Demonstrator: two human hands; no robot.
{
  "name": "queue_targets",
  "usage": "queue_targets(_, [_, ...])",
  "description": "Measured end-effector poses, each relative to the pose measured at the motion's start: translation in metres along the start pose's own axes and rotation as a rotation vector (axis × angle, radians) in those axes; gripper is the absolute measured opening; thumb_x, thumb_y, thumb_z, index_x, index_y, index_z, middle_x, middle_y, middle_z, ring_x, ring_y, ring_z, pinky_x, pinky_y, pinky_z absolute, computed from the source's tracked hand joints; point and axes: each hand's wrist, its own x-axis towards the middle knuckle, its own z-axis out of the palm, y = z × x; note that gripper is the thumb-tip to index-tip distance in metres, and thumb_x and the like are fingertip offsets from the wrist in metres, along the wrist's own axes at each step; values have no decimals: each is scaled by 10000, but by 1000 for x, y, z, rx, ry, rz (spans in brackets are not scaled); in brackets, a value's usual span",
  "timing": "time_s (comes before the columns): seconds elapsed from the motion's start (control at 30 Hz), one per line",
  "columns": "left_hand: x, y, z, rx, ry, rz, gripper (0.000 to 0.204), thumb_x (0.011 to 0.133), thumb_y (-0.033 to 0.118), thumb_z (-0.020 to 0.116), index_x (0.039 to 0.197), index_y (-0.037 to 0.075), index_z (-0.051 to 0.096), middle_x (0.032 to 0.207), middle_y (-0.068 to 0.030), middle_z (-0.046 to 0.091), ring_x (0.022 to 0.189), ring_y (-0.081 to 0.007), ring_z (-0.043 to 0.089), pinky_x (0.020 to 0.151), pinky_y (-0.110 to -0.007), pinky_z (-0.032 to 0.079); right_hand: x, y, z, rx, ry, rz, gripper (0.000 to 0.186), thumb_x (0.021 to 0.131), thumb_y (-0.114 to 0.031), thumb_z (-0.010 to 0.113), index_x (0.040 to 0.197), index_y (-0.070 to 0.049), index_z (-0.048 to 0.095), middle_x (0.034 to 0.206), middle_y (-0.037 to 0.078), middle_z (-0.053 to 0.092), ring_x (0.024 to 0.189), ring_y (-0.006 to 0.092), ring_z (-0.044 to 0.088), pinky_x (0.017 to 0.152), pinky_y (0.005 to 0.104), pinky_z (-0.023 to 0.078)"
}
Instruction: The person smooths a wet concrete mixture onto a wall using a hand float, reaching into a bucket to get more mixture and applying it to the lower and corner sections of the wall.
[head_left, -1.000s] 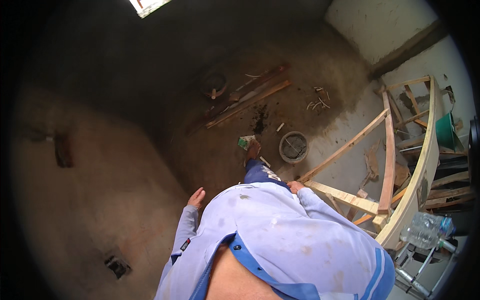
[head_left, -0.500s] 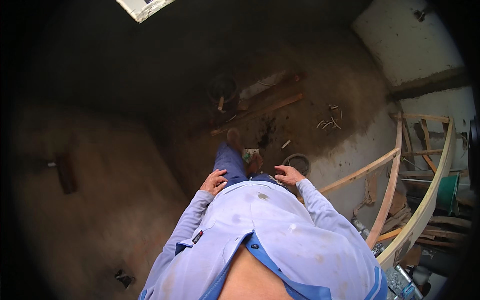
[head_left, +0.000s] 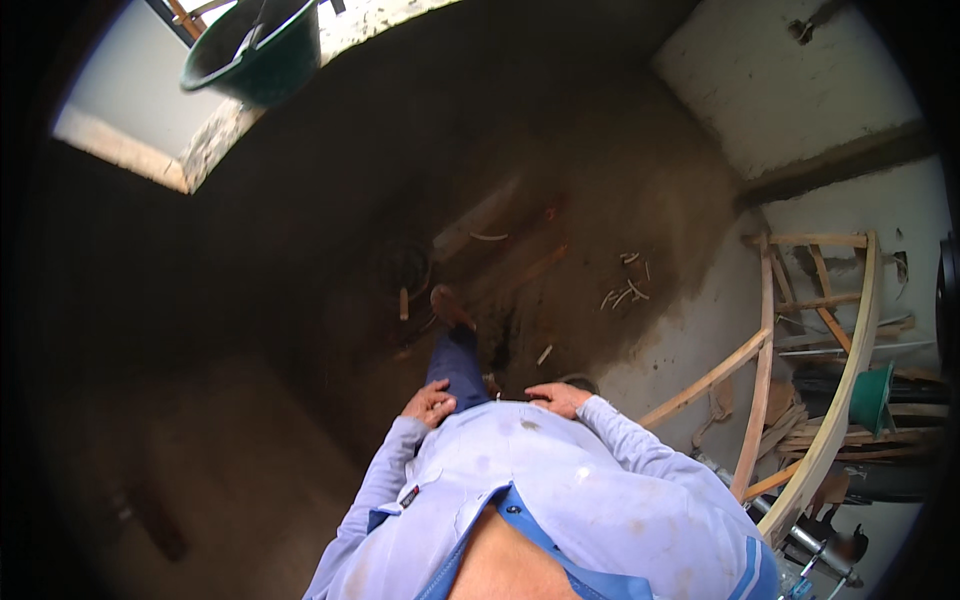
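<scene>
My left hand (head_left: 430, 405) rests against the blue trousers (head_left: 458, 370) at my left thigh, its fingers loosely bent and slightly apart, with nothing seen in it. On the other side, my right hand (head_left: 560, 398) hangs at the hem of my stained pale shirt (head_left: 540, 450). Its fingers reach inward, and I see nothing held there. One foot (head_left: 450, 303) is out in front on the dark floor. Just past the right hand, the rim of a round container (head_left: 580, 382) shows in part.
A dark green bucket (head_left: 255, 70) stands on a rough bright ledge at the upper left. Ahead lie a dim round tub (head_left: 405, 265), a long board (head_left: 530, 268) and white offcuts (head_left: 625, 295). To the right leans a wooden frame (head_left: 765, 370), with a green container (head_left: 872, 398) behind it.
The view has shifted forward, bringing the green bucket on the ledge into sight. My foot is stretched farther ahead. Both hands stay near my waist with nothing visible in them.
</scene>
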Motion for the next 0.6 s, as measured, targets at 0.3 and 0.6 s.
queue_targets(0.3, [62,22,-101,-154,-145,-212,590,887,564,384,1331,177,422,1473,-172,174,1377,-309,98,1107,-416,97,66,-36,-110,-184,-53,97,659,854,-494,435,1319,-29,404,1395,173,352,1287,311,334,1058,366,276])
queue_targets(0.6, [78,-3,-151,-458,155,-489,563,859,461,563,1278,91,492,1247,-63,538,1174,-169,457,996,-300,330,88,-75,-206,-58,383,65,719,816,-494,522,1337,-21,379,1389,227,329,1318,316,277,1087,347,212])
